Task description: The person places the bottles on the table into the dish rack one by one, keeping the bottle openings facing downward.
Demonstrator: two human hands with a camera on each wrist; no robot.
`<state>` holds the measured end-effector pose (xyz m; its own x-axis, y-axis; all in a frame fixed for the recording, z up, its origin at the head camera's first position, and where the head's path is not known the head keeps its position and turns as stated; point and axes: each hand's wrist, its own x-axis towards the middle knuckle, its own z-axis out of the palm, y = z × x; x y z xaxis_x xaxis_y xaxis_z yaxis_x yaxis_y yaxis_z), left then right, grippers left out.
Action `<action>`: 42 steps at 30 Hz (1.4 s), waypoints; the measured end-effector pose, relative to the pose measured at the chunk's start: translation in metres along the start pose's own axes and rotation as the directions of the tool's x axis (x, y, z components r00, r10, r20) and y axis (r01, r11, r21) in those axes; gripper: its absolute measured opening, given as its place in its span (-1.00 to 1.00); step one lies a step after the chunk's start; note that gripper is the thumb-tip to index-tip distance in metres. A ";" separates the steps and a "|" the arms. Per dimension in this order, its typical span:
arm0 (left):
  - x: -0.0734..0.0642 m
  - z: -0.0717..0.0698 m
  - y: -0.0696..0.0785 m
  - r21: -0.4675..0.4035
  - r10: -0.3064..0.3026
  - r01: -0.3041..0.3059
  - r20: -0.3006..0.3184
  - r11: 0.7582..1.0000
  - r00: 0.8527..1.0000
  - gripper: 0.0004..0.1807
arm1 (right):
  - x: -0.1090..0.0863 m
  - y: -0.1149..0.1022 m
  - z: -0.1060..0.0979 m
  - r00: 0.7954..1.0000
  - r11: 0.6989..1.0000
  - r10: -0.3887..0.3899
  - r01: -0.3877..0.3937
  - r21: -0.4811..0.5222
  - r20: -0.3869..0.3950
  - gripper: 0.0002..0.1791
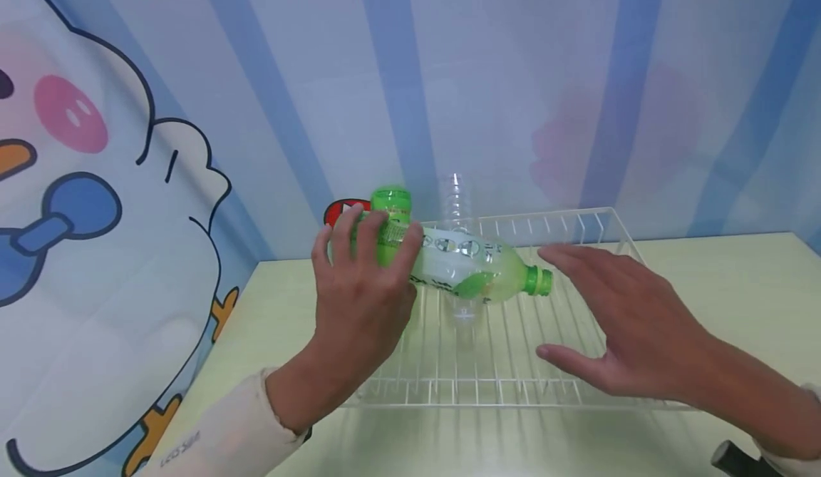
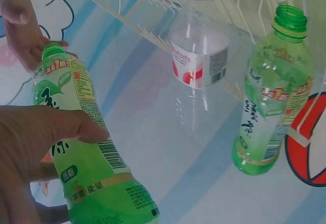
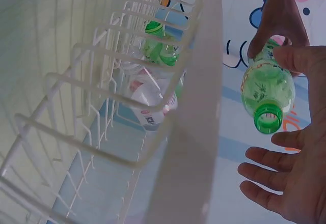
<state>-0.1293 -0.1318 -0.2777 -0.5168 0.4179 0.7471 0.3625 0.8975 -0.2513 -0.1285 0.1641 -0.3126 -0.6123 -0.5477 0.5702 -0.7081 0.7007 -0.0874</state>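
My left hand [image 1: 362,288] grips a green plastic drink bottle [image 1: 468,263] by its base end and holds it tilted on its side above the wire basket, neck to the right. In the left wrist view the thumb lies across the label of this bottle [image 2: 76,107]. The mouth of the bottle [image 3: 268,118] faces the right wrist camera and looks uncapped. My right hand [image 1: 635,320] is spread beside the neck, thumb apart from the fingers, holding nothing.
A white wire basket [image 1: 487,381] stands on the pale table [image 1: 725,299]. In it are a clear bottle [image 2: 199,56] with a red and white label and another green bottle [image 2: 275,91]. A printed blue backdrop [image 1: 500,70] rises behind the table.
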 end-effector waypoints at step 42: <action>0.031 0.002 0.006 -0.819 -0.259 0.541 0.489 0.193 0.833 -0.08 | 0.004 0.013 -0.006 0.996 0.998 0.044 -0.040 0.045 -0.083 -0.07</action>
<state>-0.1448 -0.1133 -0.2568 -0.9036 0.1843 0.3867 0.4256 0.2840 0.8592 -0.1379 0.1739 -0.3065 -0.6117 -0.4765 0.6315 -0.6978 0.7010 -0.1470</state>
